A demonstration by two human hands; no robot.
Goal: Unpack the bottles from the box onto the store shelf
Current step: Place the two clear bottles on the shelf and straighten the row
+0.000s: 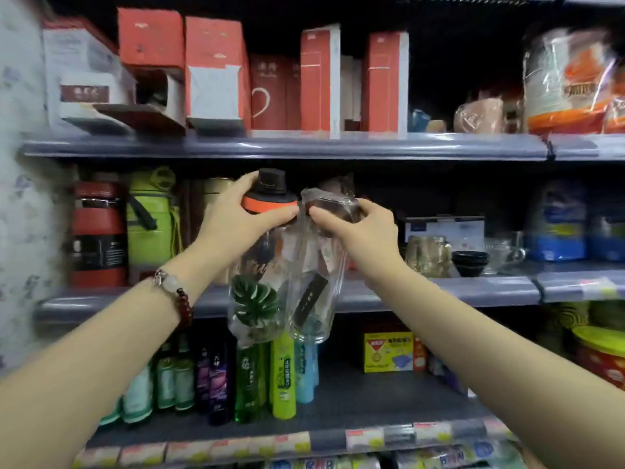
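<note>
Two clear bottles hang in the air in front of the middle shelf (439, 289). My left hand (236, 214) grips the top of the left bottle (257, 292), which has a black cap, an orange band and a green leaf print. My right hand (358, 228) grips the top of the right bottle (314, 299), which is wrapped in clear plastic and carries a black label. The two bottles touch side by side. Their bases are below the shelf's front edge. No box is in view.
On the middle shelf stand a red flask (98, 231) and a green flask (152, 218) at left, glass jars and cups (429, 255) at right. Red boxes (216, 69) fill the upper shelf. Coloured bottles (284, 377) line the lower shelf.
</note>
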